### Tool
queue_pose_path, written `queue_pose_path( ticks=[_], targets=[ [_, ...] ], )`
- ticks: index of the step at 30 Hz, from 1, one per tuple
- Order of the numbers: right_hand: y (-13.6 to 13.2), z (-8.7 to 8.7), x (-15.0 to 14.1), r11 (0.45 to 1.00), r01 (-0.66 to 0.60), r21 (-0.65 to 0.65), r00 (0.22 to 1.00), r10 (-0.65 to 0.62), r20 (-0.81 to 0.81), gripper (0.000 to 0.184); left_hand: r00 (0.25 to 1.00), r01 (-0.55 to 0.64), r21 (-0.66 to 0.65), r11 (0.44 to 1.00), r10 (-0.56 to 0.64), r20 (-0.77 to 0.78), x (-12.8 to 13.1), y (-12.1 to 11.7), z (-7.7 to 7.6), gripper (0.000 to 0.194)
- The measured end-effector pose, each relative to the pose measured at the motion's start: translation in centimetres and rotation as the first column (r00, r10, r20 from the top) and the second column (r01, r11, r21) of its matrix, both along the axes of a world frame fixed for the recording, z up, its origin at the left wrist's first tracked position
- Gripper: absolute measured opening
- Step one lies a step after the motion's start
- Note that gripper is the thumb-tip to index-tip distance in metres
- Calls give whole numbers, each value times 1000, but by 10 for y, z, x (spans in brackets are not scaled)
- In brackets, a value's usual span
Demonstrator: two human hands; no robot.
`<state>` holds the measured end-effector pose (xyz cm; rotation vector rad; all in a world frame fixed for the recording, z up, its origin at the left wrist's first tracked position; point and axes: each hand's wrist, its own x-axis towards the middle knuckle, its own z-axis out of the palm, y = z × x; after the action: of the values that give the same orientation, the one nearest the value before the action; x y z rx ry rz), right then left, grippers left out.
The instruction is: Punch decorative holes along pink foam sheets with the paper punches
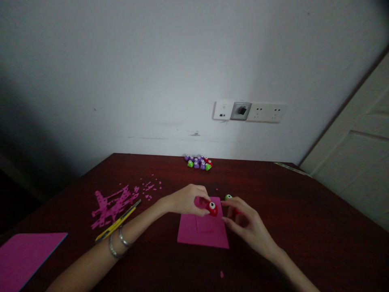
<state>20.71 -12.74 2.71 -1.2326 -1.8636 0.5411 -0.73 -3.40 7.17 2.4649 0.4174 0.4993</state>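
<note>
My left hand pinches a small red craft punch with a white eye-like button on top. It is over the upper right part of a pink sheet. A square outline shows on the sheet near its middle. My right hand is at the sheet's right edge, its thumb and fingers apart. Just behind its fingers stands a green craft punch. A bit of red shows between the right thumb and fingers; I cannot make out whether it is touched.
Several purple, green and red punches cluster by the wall. At left lie cut pink scraps, small pink bits and a yellow utility knife beside my left forearm. Another pink sheet lies front left. Wall sockets are above the table.
</note>
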Motion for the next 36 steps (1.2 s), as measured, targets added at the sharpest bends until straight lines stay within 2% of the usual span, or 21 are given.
queue_pose_path(
  ticks=[2,4,13,15,17,20,25,32,36],
  targets=[
    [-3,-1,-8,999,-47,-18,999,47,0,31,1000,-2,-3,1000,2,-20,4,-5,-1,22],
    [-4,-4,-11,999,-43,-27,999,43,-14,31,1000,-8,-2,1000,8,-28,6,-9,-2,21],
    [-5,-6,-12,998,-27,-56,1000,26,-15,19,996,-23,-1,1000,23,-87,8,-18,-1,23],
    [-3,-6,-9,997,-13,-70,1000,13,-3,17,993,-51,1,999,51,-108,7,-14,0,27],
    [1,-7,-4,996,30,-79,1000,-30,4,16,984,-126,26,992,128,-123,4,-7,-1,28],
    [8,-13,4,989,113,-94,994,-113,8,16,950,-261,80,962,271,-157,0,5,-12,22],
    [12,-24,6,980,152,-130,988,-153,2,16,882,-367,100,925,380,-280,-1,17,-39,22],
    [9,-25,1,980,120,-157,993,-116,39,20,847,-398,104,912,408,-340,2,22,-59,22],
    [8,-26,1,970,140,-199,989,-129,69,18,871,-393,15,919,378,-314,1,27,-67,13]
  ],
)
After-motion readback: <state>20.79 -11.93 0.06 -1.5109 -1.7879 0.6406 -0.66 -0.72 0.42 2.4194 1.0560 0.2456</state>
